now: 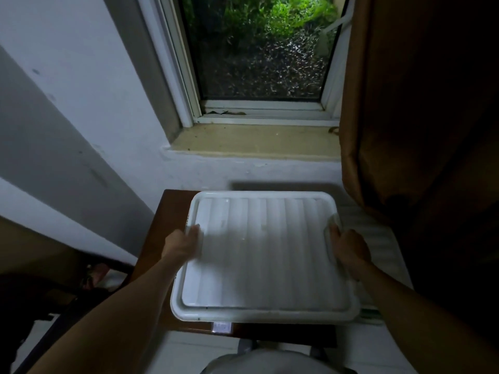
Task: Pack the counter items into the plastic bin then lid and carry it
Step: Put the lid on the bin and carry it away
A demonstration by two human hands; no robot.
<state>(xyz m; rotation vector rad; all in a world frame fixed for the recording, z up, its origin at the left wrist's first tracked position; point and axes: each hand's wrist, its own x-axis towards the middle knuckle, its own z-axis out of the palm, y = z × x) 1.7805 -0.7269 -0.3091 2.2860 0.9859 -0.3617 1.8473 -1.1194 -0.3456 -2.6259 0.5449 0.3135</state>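
Note:
A white plastic bin with a ribbed white lid [264, 255] on top sits on a small dark wooden table [164, 225] under a window. The bin's body is hidden beneath the lid. My left hand [185, 242] grips the lid's left edge, fingers curled over the rim. My right hand [348, 248] grips the right edge, where a side latch or handle shows beside the fingers. Nothing of the packed items is visible.
A window [259, 49] with a beige sill [253, 139] lies straight ahead. A brown curtain [405, 103] hangs close on the right. A white ribbed object [378, 233] stands right of the bin. Dark furniture and a foot [98, 273] sit low on the left.

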